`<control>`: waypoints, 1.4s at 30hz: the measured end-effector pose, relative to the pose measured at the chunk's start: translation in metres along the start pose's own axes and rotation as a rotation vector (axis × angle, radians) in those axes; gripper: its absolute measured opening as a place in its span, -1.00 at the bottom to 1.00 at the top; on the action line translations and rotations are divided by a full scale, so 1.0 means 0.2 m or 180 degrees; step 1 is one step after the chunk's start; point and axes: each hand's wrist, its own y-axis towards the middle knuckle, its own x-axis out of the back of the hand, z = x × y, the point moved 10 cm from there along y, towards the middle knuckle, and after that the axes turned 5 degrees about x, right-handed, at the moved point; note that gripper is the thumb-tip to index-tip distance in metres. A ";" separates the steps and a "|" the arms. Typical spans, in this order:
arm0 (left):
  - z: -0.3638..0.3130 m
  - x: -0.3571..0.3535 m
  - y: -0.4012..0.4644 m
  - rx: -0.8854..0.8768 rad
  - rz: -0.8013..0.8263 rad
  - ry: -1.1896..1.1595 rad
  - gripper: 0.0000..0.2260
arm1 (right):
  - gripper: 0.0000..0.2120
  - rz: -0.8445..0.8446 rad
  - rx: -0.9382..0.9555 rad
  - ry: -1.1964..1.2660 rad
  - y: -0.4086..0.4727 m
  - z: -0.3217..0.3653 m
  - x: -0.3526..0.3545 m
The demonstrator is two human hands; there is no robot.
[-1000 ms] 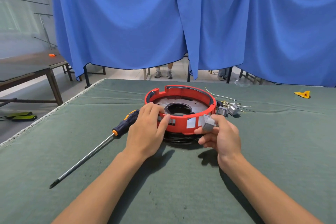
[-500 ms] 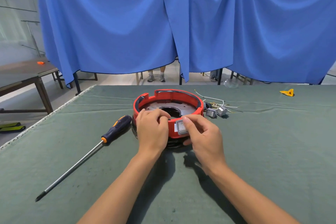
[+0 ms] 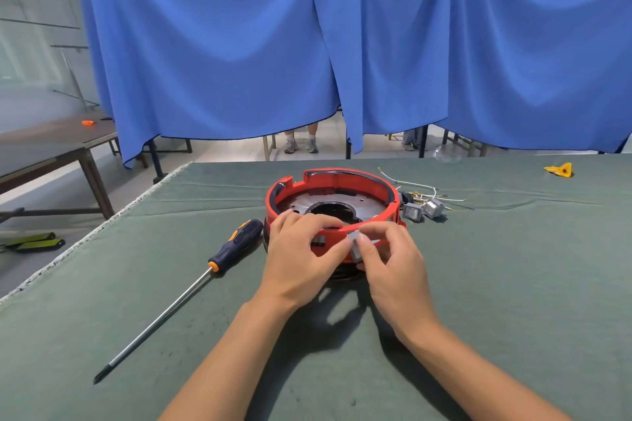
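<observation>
As we fit a grey switch (image 3: 355, 245) to the near wall of the red housing (image 3: 342, 174) on the table (image 3: 513, 284), our right hand (image 3: 393, 272) pinches it tightly between thumb and forefinger, flat against the wall. Our left hand (image 3: 297, 260), touching it, curls over the rim to steady the housing. A screwdriver (image 3: 236, 243) lies left.

Grips the near rim of the red ring housing (image 3: 342, 178) at six o'clock with the left hand (image 3: 297, 256); pinches a small grey switch (image 3: 355, 246) against that rim with the right hand (image 3: 393, 267). Shows a screwdriver (image 3: 236, 243) at nine o'clock of the housing, two spare switches (image 3: 424, 210) at three.
</observation>
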 end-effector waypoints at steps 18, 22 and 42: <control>-0.03 0.02 -0.01 -0.0152 -0.0238 0.0235 -0.71 | -0.92 -0.0202 -0.0666 0.0657 0.01 -0.10 0.03; -0.04 0.02 -0.01 -0.0176 -0.0254 0.0254 -0.70 | -0.94 -0.0391 -0.0989 0.1078 -0.01 -0.15 0.03; -0.01 0.00 0.00 -0.0005 -0.0202 0.0273 -0.78 | -0.86 -0.0032 -0.0651 0.0820 0.04 -0.15 0.00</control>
